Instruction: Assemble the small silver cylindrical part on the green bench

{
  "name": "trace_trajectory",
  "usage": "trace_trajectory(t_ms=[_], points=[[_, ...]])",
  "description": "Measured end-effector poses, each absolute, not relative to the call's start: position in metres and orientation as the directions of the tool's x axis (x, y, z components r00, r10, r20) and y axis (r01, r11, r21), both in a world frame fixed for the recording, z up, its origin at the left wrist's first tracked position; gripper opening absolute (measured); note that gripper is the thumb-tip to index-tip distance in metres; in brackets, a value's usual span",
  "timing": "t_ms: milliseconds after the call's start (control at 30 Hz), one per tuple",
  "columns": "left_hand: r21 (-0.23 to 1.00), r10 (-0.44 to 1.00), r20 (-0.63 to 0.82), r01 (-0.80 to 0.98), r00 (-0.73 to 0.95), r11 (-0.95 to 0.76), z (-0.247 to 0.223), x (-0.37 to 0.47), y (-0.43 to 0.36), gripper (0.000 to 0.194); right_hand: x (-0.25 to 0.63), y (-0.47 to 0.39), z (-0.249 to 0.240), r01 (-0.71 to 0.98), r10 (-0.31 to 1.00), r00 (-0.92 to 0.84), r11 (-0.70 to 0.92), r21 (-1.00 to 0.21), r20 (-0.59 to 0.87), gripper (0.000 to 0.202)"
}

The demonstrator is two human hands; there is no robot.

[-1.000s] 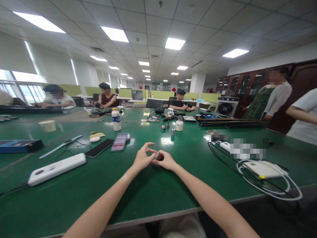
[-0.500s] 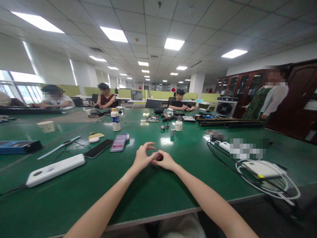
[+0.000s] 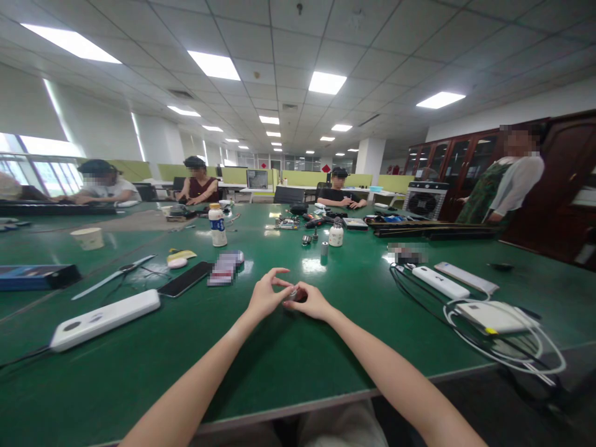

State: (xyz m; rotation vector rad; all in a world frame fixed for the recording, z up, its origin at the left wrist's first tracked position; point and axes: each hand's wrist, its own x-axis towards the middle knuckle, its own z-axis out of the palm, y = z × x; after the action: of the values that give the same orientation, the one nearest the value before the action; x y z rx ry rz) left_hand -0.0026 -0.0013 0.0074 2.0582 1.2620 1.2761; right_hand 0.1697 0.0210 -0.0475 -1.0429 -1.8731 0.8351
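My left hand (image 3: pixel 266 297) and my right hand (image 3: pixel 314 302) meet low over the green table, right in front of me. Between their fingertips sits a small silvery, round-looking part (image 3: pixel 292 295), mostly covered; its kind is too small to tell. The right thumb and fingers curl around it from the right. On the other side, the left thumb and a finger touch its top while the upper fingers stretch out above. Beyond the hands stand a small grey cylinder (image 3: pixel 325 249) and a white patterned bottle (image 3: pixel 336 234).
A white power strip (image 3: pixel 107 320), black phone (image 3: pixel 185 279) and labelled drink bottle (image 3: pixel 216 225) lie or stand to the left. White devices with looped cables (image 3: pixel 493 316) occupy the right. Tools and parts (image 3: pixel 321 220) crowd the far side. Several people are around the table.
My left hand has shifted slightly left, and more of the silvery part shows between the fingertips. My right hand stays nearly in place.
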Motion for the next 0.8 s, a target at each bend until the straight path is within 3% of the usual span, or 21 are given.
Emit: trace_trajectory(t_ms=[200, 333, 467, 733, 800], points=[[0.752, 0.841, 0.541, 0.444, 0.005, -0.486, 0.007, -0.015, 0.009, 0.04, 0.173, 0.021, -0.045, 0.305, 0.875, -0.355, 0.441, -0.844, 0.329, 0.042], [0.7, 0.898, 0.42, 0.583, 0.13, -0.412, -0.014, -0.033, 0.023, 0.037, 0.175, 0.023, -0.046, 0.293, 0.873, -0.367, 0.437, -0.85, 0.322, 0.044], [0.692, 0.909, 0.371, 0.596, 0.189, -0.407, -0.032, -0.042, 0.034, 0.034, 0.176, 0.024, -0.047, 0.313, 0.875, -0.367, 0.436, -0.844, 0.317, 0.045], [0.709, 0.817, 0.575, 0.469, 0.048, -0.527, -0.003, -0.019, 0.012, 0.036, 0.175, 0.024, -0.048, 0.299, 0.872, -0.368, 0.439, -0.847, 0.322, 0.043], [0.683, 0.798, 0.597, 0.472, 0.077, -0.557, 0.003, -0.011, 0.004, 0.037, 0.175, 0.024, -0.049, 0.292, 0.873, -0.367, 0.435, -0.852, 0.32, 0.043]])
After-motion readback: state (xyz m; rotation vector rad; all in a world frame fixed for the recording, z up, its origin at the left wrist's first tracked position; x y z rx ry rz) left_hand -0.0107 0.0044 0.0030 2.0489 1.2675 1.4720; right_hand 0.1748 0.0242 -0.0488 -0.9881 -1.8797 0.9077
